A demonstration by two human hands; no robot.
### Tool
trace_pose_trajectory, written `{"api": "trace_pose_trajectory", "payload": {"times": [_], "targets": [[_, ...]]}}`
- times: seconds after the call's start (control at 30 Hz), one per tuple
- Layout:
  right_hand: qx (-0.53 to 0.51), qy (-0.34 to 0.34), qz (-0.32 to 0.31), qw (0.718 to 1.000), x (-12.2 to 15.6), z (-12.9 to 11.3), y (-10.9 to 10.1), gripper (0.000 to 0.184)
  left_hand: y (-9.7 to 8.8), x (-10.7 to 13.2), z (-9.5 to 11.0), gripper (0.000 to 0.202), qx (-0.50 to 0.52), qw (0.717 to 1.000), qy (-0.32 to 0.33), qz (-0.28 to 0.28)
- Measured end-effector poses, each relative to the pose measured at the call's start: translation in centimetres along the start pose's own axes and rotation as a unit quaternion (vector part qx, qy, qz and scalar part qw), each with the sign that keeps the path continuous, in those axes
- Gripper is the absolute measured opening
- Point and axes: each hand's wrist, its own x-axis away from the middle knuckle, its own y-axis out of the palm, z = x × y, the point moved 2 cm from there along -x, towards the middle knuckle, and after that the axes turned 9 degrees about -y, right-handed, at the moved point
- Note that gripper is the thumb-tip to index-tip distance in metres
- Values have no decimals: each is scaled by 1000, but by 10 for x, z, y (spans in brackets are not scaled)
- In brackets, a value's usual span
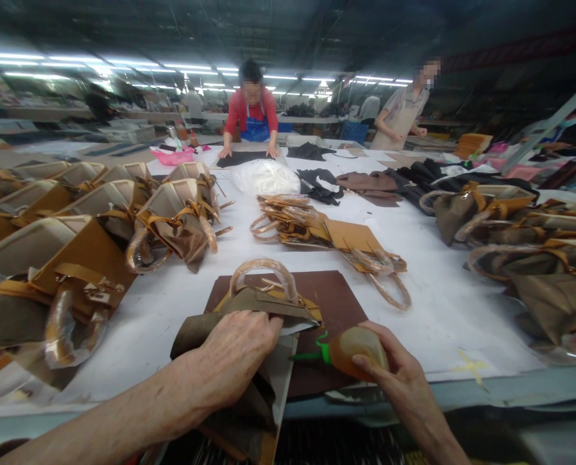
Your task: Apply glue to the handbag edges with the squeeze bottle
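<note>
Head view: L hand (pixel 237 352) presses bag flap (pixel 249 307), fingers curled; R hand (pixel 397 368) grips glue bottle (pixel 353 352).

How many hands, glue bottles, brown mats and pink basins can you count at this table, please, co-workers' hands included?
Hands: 5, namely left hand, right hand, and co-workers' hands
Glue bottle: 1
Brown mat: 1
Pink basin: 1
Total: 8
</note>
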Motion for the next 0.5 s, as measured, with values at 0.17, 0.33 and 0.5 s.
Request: {"api": "trace_pose_trajectory", "payload": {"times": [0.17,0.33,0.5], "targets": [[1,-7,42,999,-7,8,3,48,7,-2,-2,35,-22,999,6,29],[-14,-14,52,998,-9,10,5,48,8,-1,-3,39,-21,999,5,35],[-16,0,42,999,-3,7,4,50,6,0,-3,30,13,1000,7,27]]}}
